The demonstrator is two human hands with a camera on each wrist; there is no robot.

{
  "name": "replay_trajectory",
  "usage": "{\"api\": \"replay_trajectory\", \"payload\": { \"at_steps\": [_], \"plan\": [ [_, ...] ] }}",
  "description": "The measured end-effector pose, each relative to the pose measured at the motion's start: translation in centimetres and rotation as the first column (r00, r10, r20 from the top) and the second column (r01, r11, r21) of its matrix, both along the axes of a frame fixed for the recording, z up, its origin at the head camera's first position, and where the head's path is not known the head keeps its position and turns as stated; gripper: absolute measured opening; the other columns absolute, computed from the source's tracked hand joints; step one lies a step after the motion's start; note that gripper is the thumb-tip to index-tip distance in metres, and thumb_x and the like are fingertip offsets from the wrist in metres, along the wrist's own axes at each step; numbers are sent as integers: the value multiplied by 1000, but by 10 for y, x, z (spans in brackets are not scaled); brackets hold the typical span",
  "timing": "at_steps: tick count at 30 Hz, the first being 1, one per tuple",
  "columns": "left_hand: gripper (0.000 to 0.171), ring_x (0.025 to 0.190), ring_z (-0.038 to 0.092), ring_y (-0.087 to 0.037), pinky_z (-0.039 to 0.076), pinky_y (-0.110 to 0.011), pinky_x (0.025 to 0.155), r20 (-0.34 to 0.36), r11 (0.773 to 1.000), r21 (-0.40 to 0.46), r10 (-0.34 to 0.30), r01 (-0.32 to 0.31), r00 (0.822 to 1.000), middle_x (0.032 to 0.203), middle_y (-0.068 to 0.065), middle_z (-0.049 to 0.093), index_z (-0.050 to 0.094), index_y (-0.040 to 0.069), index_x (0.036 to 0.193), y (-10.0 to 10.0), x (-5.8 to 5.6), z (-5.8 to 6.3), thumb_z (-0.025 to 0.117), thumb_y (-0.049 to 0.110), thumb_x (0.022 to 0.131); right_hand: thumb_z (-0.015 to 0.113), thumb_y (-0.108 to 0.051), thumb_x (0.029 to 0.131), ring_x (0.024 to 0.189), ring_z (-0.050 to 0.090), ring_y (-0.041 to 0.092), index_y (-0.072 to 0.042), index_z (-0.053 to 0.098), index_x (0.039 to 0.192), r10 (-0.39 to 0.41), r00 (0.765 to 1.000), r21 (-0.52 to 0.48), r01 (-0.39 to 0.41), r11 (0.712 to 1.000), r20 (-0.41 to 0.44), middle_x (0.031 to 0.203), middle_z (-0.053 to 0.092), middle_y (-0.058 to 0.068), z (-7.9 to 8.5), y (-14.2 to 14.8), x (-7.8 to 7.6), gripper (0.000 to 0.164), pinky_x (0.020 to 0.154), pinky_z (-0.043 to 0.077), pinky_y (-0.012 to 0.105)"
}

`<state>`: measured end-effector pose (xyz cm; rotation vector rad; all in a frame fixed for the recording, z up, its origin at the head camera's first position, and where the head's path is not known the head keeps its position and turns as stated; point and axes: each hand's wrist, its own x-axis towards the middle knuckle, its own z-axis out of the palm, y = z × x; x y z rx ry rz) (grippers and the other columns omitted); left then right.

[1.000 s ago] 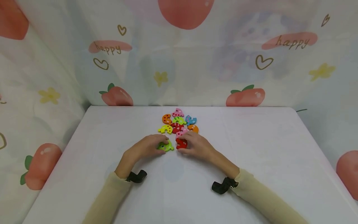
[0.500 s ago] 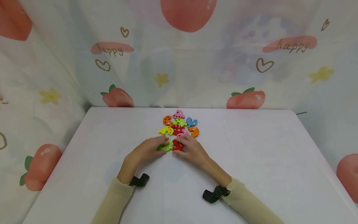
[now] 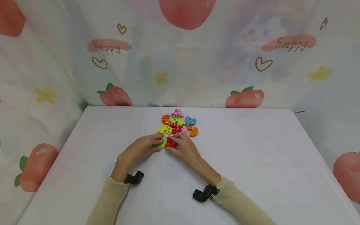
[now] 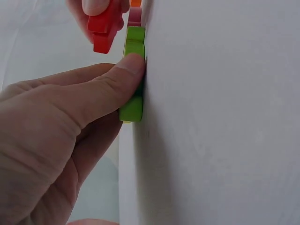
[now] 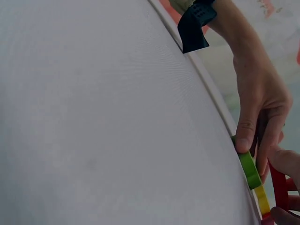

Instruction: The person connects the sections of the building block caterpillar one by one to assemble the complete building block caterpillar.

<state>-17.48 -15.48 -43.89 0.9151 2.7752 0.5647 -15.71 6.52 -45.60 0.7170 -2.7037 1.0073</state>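
Note:
My left hand [image 3: 140, 147] pinches a green animal-shaped wooden block [image 4: 135, 40] between thumb and fingers, down on the white table. In the head view its fingers cover much of this block. My right hand [image 3: 186, 149] holds a red animal-shaped block [image 3: 170, 142] marked with a 2, close to the right side of the green one. The left wrist view has the red block [image 4: 105, 28] tilted and raised off the table. Just beyond both hands lie a yellow block [image 3: 165, 129], a red striped block [image 3: 177, 128] and a pink block [image 3: 184, 131], partly hidden by my right fingers.
Farther back in the same cluster are an orange spotted block [image 3: 166, 119], a green striped block [image 3: 178, 121], a pink block [image 3: 177, 113], a blue block [image 3: 190, 121] and an orange block [image 3: 192, 131]. A printed curtain [image 3: 180, 68] hangs behind the table's back edge.
My right hand has moved left with the red block, bringing it up close to the green one. The left hand and green block have shifted slightly left. The back cluster keeps its arrangement.

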Motion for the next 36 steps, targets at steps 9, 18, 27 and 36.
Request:
{"api": "replay_trajectory", "payload": {
  "at_steps": [9, 18, 27, 36],
  "plan": [
    [47, 136, 48, -26, 44, -43, 108, -7, 998, 59, 13, -12, 1000, 146, -6, 51, 61, 8, 131, -13, -6, -6, 72, 20, 87, 79, -34, 80, 106, 59, 22, -8, 67, 123, -23, 998, 75, 19, 997, 53, 115, 66, 9, 0, -15, -1, 51, 90, 56, 34],
    [47, 138, 46, -24, 42, -43, 109, 18, 994, 105, -4, 2, 1000, 147, -4, 51, 60, 9, 131, -20, -9, -7, 71, 21, 87, 78, -36, 81, 105, 58, 20, -9, 66, 123, -67, 995, 111, 59, 992, 69, 113, 65, 8, 1, -26, -2, 52, 86, 56, 31],
    [48, 137, 46, -27, 44, -45, 107, 6, 994, 108, 2, -2, 1000, 145, -8, 52, 61, 6, 130, -27, -8, -7, 73, 18, 85, 78, -38, 81, 105, 59, 20, -11, 68, 120, -93, 991, 149, 79, 986, 93, 114, 65, 7, -2, -37, -4, 49, 85, 57, 28],
    [48, 136, 47, -27, 44, -46, 107, -9, 994, 107, 34, -33, 999, 145, -8, 52, 60, 6, 130, -28, -7, -6, 73, 17, 85, 76, -39, 82, 110, 58, 22, -11, 68, 122, -72, 991, 177, 51, 983, 109, 118, 65, 9, -1, -41, -10, 49, 89, 56, 32]
  ]
}}
